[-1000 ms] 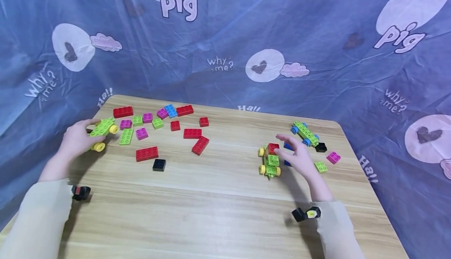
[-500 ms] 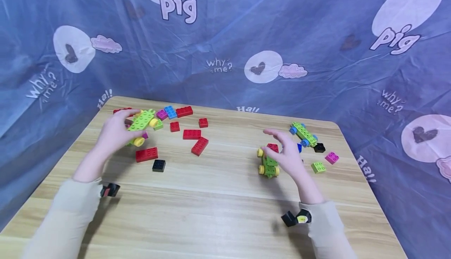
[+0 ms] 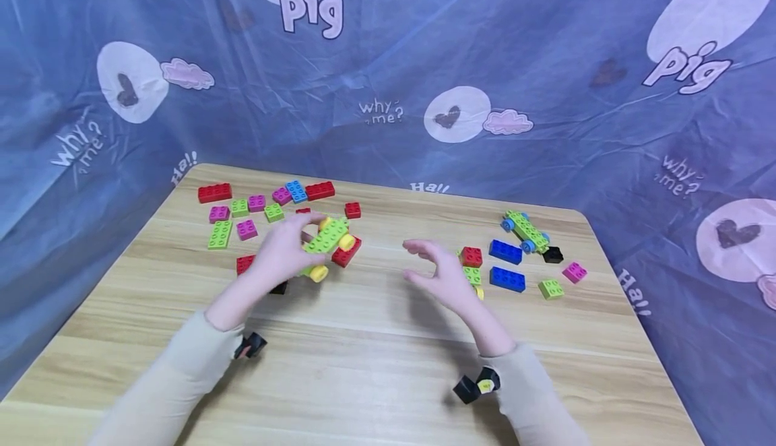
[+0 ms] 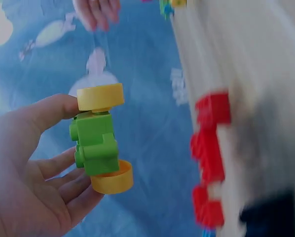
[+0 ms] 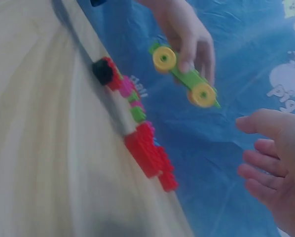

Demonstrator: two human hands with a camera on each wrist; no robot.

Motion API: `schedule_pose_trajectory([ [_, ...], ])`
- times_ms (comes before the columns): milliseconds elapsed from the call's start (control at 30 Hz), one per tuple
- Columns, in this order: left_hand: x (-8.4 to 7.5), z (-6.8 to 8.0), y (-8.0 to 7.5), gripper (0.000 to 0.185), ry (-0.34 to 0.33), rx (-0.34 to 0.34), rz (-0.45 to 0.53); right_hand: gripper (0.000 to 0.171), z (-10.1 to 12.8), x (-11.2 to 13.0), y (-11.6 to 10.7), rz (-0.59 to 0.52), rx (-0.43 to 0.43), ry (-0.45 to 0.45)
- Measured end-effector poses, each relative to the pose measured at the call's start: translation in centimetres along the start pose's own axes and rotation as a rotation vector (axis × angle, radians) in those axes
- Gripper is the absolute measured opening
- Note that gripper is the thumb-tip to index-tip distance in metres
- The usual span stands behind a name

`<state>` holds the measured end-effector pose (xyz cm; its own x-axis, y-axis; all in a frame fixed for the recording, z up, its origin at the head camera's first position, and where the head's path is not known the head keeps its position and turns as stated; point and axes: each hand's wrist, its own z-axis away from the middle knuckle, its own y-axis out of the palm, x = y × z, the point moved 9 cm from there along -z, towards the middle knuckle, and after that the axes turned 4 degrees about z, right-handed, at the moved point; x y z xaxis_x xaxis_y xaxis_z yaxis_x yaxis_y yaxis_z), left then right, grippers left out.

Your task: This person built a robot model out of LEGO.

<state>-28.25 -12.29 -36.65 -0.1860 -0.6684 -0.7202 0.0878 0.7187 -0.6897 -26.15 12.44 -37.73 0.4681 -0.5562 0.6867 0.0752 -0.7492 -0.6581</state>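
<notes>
My left hand grips a green toy car base with yellow wheels, raised above the table near the red bricks. In the left wrist view the thumb and fingers hold the car base across its two yellow wheels. My right hand hovers left of the other yellow-wheeled car, fingers apart and nothing between them. That car, partly hidden behind this hand, carries a red brick and a green brick. In the right wrist view the held car base faces the right hand.
Several red, pink and green bricks lie at the table's left, with a light blue brick. Two dark blue bricks, a green car base with blue wheels, a black brick, a pink brick and a green brick lie at right.
My left hand has carried the yellow-wheeled car base from the far left toward the middle. My right hand has moved left, away from the other car, uncovering the dark blue bricks.
</notes>
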Motion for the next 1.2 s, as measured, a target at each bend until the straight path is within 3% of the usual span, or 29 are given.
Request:
schedule_pose_trajectory([
  [200, -1.5, 0.3, 4.7, 0.075, -0.006, 0.085, 0.013, 0.053, -0.1, -0.8, 2.4, -0.032, 0.063, 0.072],
  [367, -2.0, 0.6, 7.1, 0.074, -0.014, 0.097, -0.025, 0.061, 0.2, -1.9, 3.4, -0.025, 0.087, 0.158],
  [800, -2.4, 0.8, 10.3, 0.074, -0.033, 0.110, -0.054, 0.065, 0.7, -3.4, 4.8, -0.026, 0.167, 0.222],
  [1200, -2.0, 0.9, 12.5, 0.078, -0.049, 0.172, -0.074, 0.062, 1.0, -4.3, 5.6, -0.026, 0.226, 0.229],
])
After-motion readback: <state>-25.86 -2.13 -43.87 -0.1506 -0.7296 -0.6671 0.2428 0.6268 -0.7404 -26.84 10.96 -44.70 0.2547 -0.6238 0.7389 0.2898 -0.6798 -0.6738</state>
